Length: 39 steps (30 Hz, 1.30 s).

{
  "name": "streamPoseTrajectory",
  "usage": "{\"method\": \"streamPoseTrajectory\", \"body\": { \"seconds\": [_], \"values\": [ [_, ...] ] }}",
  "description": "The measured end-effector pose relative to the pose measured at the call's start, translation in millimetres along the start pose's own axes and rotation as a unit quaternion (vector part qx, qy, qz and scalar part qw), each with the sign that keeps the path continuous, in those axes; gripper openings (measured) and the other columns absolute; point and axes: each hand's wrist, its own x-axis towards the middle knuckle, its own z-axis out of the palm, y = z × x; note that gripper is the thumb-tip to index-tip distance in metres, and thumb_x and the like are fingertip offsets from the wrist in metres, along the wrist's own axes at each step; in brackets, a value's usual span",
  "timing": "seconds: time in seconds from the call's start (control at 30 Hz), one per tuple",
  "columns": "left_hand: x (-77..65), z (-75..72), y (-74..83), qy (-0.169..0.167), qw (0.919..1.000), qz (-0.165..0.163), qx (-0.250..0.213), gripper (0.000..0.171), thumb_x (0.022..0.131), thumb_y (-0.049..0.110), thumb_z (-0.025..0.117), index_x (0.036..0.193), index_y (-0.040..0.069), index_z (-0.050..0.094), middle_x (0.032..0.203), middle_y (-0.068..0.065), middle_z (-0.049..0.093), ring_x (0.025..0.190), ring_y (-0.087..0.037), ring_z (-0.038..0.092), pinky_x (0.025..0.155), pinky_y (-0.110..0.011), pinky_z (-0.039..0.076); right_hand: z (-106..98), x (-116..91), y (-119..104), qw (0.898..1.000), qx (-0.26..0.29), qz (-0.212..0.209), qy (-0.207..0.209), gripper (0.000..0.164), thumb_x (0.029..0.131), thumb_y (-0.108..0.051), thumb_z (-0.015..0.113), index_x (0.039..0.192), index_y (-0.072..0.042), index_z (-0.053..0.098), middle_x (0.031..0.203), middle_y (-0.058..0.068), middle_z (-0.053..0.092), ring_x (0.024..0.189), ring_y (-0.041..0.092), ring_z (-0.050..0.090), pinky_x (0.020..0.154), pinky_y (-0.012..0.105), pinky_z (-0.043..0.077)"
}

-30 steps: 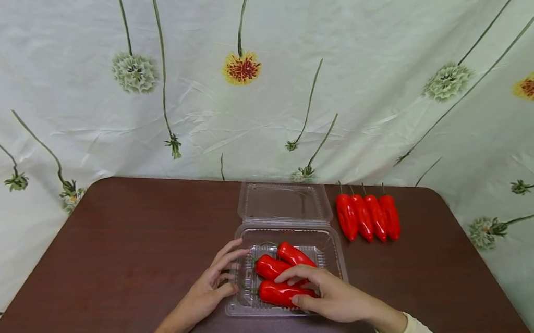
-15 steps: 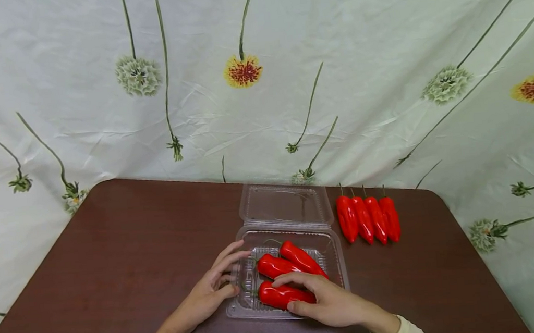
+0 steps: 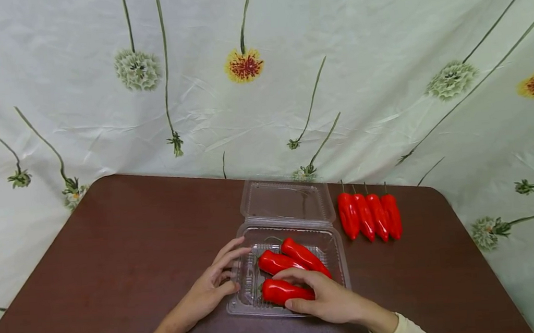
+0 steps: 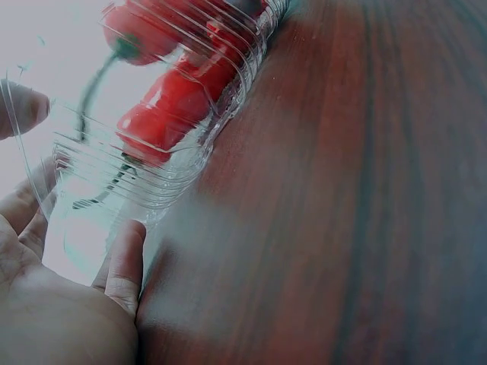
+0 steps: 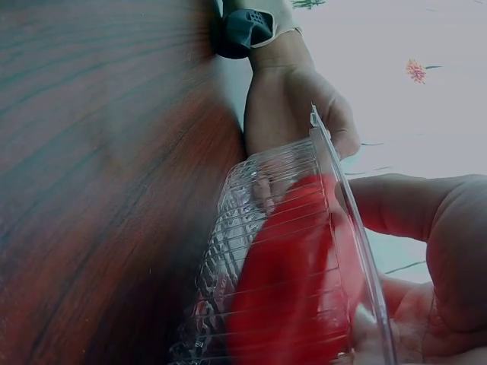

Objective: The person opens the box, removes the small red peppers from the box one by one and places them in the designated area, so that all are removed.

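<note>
A clear plastic clamshell box (image 3: 344, 265) holds three glossy red chili peppers. Its near pepper (image 3: 281, 291) lies crosswise, gripped by my right hand (image 3: 331, 297) with the thumb on the near side and fingers over the far side. Behind it lie a middle pepper (image 3: 276, 262) and a far pepper (image 3: 304, 256), both slanted. My left hand (image 3: 208, 291) has its fingers spread against the box's left side. In the left wrist view, green stems show through the ribbed wall. The right wrist view shows the right thumb (image 5: 396, 201) above the rim, beside a pepper.
The box's hinged lid (image 3: 288, 201) lies laid back behind it. To its right, several more red peppers (image 3: 370, 216) stand in a row, stems away from me. A floral cloth (image 3: 262, 109) hangs behind the brown table (image 3: 114, 262).
My right hand has shifted slightly left, uncovering more of the two rear peppers, and its grasp on the near pepper has changed. The near pepper has shifted slightly right. My left hand stays put.
</note>
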Motion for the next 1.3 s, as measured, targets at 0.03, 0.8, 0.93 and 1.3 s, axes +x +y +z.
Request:
{"method": "streamPoseTrajectory", "body": {
  "seconds": [0.03, 0.8, 0.93, 1.3],
  "values": [
    [0.0, 0.1, 0.2, 0.000, 1.0000, 0.000, -0.001, 0.067, 0.089, -0.009, 0.054, 0.152, 0.007, 0.040, 0.166, -0.010, 0.013, 0.127, -0.022, 0.037, 0.090, -0.028, 0.042, 0, 0, 0, 1.000, 0.005, 0.001, 0.000, 0.043, 0.097, -0.026, 0.066, 0.137, -0.022, 0.054, 0.121, 0.000, 0.067, 0.106, 0.008, 0.061, 0.095, 0.026, 0.048],
    [1.2, 0.4, 0.4, 0.004, 1.0000, 0.003, 0.000, 0.066, 0.088, -0.010, 0.054, 0.151, 0.005, 0.041, 0.165, -0.014, 0.013, 0.120, -0.026, 0.040, 0.086, -0.028, 0.043, -5, -1, -6, 0.996, 0.055, 0.041, 0.051, 0.047, 0.097, -0.021, 0.066, 0.140, -0.014, 0.050, 0.127, 0.015, 0.061, 0.109, 0.019, 0.064, 0.090, 0.026, 0.051],
    [0.9, 0.1, 0.2, 0.004, 1.0000, 0.004, 0.000, 0.065, 0.089, -0.010, 0.054, 0.151, 0.006, 0.041, 0.165, -0.014, 0.013, 0.119, -0.024, 0.040, 0.085, -0.027, 0.043, -6, -2, -6, 0.993, 0.089, 0.048, 0.065, 0.049, 0.097, -0.020, 0.067, 0.141, -0.009, 0.048, 0.129, 0.021, 0.058, 0.106, 0.024, 0.067, 0.087, 0.025, 0.052],
    [0.3, 0.2, 1.1, 0.004, 1.0000, 0.009, -0.003, 0.064, 0.090, -0.010, 0.054, 0.151, 0.005, 0.040, 0.166, -0.010, 0.013, 0.120, -0.022, 0.040, 0.085, -0.027, 0.042, -15, -4, -5, 0.986, 0.132, 0.030, 0.098, 0.053, 0.099, -0.016, 0.062, 0.146, -0.008, 0.041, 0.132, 0.025, 0.058, 0.102, 0.030, 0.070, 0.083, 0.027, 0.053]
  ]
}}
